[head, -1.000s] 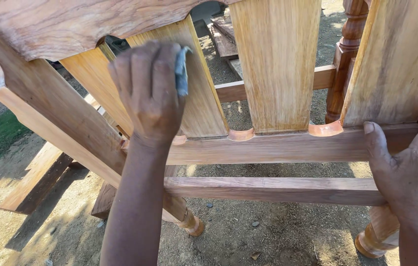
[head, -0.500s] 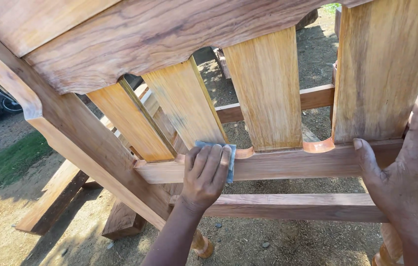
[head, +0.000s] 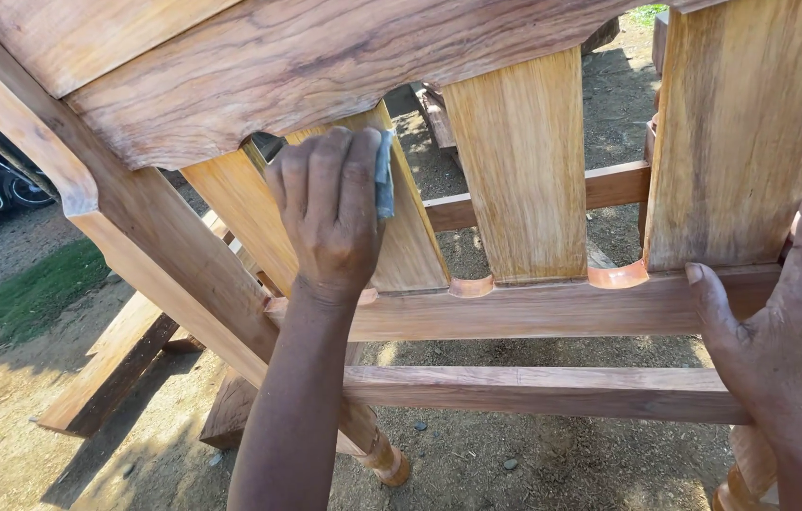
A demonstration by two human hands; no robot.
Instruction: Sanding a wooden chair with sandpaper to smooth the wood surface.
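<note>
A large wooden frame (head: 259,85) fills the view, tilted over bare dirt ground (head: 533,454), with grass (head: 13,303) at the left edge. It shows four flat slats: the one being rubbed (head: 415,241), one behind it on the left (head: 235,213), a middle slat (head: 514,161) and a wide right slat (head: 746,132). Two rails run below, the upper rail (head: 514,308) and the lower rail (head: 533,390), and a turned leg (head: 384,459) ends near the ground.

The left hand (head: 330,213) lies flat on its slat, fingers closed over a small grey-blue sanding pad (head: 384,175) pressed to the wood. The right hand (head: 784,326) grips the upper rail's right end, thumb on its face, steadying the frame.

Sanding well here, by my judgement, means even pressure, long strokes along the grain, and the pad flat so edges are not rounded.
</note>
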